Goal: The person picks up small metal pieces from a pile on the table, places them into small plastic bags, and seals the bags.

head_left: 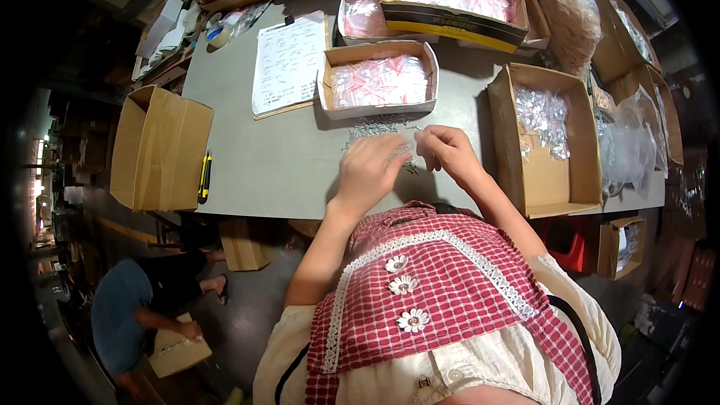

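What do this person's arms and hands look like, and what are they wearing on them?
Both forearms are bare: no gloves, and no watch or bracelet shows. The left hand and right hand show no rings that I can make out. Short cream sleeves end around the elbows, under a red and white checked apron with white lace trim and three white flower decorations.

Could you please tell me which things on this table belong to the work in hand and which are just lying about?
In use: left hand, right hand, pile of small metal parts, white box of small bags.

Lying about: clipboard with paper, yellow utility knife, empty cardboard box.
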### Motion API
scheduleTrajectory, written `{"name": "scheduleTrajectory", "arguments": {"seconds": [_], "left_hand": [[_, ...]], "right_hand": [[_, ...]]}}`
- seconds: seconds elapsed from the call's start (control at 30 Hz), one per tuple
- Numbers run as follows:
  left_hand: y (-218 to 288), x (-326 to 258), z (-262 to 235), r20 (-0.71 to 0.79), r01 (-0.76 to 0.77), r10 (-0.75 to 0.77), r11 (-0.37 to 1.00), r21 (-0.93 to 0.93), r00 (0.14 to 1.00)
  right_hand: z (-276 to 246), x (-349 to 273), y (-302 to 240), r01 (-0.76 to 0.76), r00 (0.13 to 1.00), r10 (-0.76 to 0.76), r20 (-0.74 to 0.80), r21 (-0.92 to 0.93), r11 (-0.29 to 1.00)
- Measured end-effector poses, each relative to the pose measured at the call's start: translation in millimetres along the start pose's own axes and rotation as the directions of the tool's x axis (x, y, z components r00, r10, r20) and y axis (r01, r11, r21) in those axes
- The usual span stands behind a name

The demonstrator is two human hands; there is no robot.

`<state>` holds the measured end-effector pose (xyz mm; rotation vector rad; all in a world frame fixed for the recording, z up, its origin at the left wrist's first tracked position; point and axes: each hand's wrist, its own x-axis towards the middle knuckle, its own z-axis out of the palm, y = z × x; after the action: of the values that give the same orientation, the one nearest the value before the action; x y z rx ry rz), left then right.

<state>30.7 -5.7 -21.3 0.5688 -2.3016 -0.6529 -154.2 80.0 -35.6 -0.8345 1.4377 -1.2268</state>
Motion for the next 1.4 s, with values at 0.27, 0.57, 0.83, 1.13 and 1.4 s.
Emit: {"name": "scheduleTrajectory", "arguments": {"seconds": [0.27,0.57,0.83,1.13,1.4], "left_hand": [[-18.3,-17.8,-3.1,-0.103,0.221,-0.225,0.974,-0.051,0.969],[-21.8,-33.4,10.5,0.0,0.376,-0.392,0.882,-0.283,0.92],[-11.4,-27.7,8.5,0.041,0.37,-0.384,0.849,-0.378,0.922],[-6.9,-17.9,10.8,0.048,0.236,-0.232,0.923,-0.305,0.972],[-15.6,-22.4,16.2,-0.015,0.204,-0.215,0.946,-0.253,0.976]], "right_hand": [[12.8,12.1,51.0,0.237,0.97,-0.159,0.185,-0.874,0.425],[9.8,37.1,58.4,0.301,0.95,-0.258,0.176,-0.728,0.616],[-10.9,14.4,9.2,-0.181,0.976,0.13,0.176,0.312,0.933],[6.0,-11.4,-34.5,0.222,0.965,-0.194,0.175,-0.158,0.962],[9.5,-13.7,-40.8,0.512,0.855,-0.466,0.228,-0.519,0.684]]}}
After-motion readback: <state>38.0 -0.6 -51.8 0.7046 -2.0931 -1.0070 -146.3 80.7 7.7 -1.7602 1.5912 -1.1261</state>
